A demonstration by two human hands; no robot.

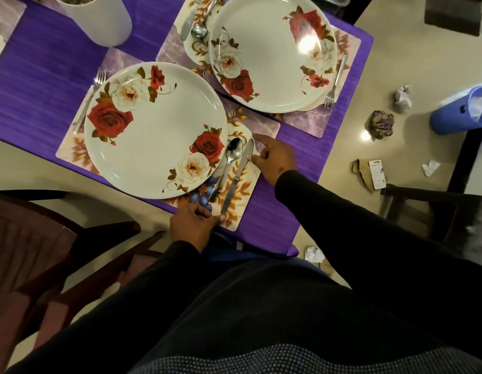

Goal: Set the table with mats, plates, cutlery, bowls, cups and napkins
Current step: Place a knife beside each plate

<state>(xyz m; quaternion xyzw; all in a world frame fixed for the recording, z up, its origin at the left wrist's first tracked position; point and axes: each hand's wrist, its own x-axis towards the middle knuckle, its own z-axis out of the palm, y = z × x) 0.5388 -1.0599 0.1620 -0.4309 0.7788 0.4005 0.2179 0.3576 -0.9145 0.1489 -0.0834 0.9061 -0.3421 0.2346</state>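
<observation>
Standing over the near corner of the table (296, 147), the person has both hands down at the closest place setting. The left hand (192, 225) sits at the near edge of the mat (241, 201), fingers curled at the butt of the knife (237, 176) handle, seemingly nudging it, though I cannot tell whether it actually pinches the steel or only touches it. The right hand (275, 157) hovers just beside the knife blade, fingers loosely spread and holding nothing, the forefinger reaching toward the mat's far corner. Knife and spoon (226, 168) lie side by side on the mat, just right of the near plate (153, 130), which covers most of it; a fork (90, 99) lies along the plate's left side. I would judge the cutlery stiff, light and slick, best slid flat by its ends or lifted at the handle, while the mat looks thin and stiff and should shift if pushed at a corner. The flowered plate looks breakable and wants 2 hands under its rim. Further off, a 2nd plate (273, 49) sits on its own mat with cutlery either side, and a white container (99, 20) stands beyond. No bowls, cups or napkins show at these 2 settings, so the job seems partly done.
</observation>
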